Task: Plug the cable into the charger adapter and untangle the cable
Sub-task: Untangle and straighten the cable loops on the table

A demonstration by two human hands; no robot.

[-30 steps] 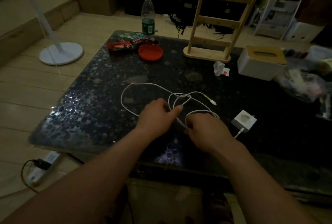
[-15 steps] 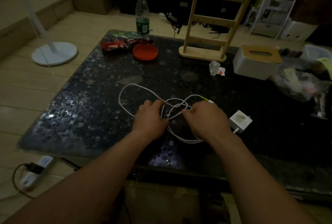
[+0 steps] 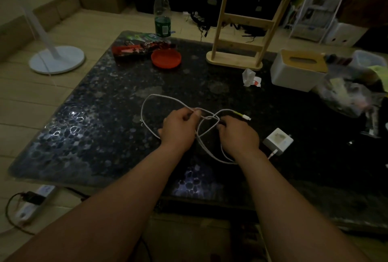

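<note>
A white cable [image 3: 144, 106] lies in crossing loops on the dark patterned table [image 3: 88, 127]. One end sits plugged into the white charger adapter [image 3: 278, 141] at the right; the free connector [image 3: 247, 117] rests just beyond my right hand. My left hand [image 3: 178, 129] pinches a strand near the crossing point of the loops. My right hand [image 3: 238, 135] grips another strand just to the right of that crossing. A large loop extends left and away from my left hand, and a smaller loop hangs toward me between both wrists.
At the far side stand a plastic bottle [image 3: 162, 11], a red lid [image 3: 166, 58], snack wrappers [image 3: 134, 48], a wooden rack [image 3: 241, 30] and a white tissue box [image 3: 298, 70]. A plastic bag [image 3: 346, 95] lies at right. A power strip [image 3: 31, 205] sits on the floor.
Both hands have moved farther from me along the cable and now hold strands on either side of the crossing. The loop near me has been drawn out longer.
</note>
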